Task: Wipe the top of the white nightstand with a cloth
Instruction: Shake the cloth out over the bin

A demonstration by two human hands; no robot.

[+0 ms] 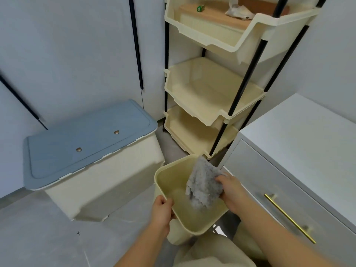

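Right hand pinching cloth over bin; left hand gripping rim.
Nightstand top untouched, wiping not yet begun.

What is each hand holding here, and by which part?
Left hand grips the cream bin by its near-left rim. Right hand holds the grey cloth by its right edge.

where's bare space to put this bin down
Bare floor in front of the blue-lidded box is free, as is the nightstand top. The middle rack tray looks empty. Crowded: the top tray, and the gap between rack and nightstand.
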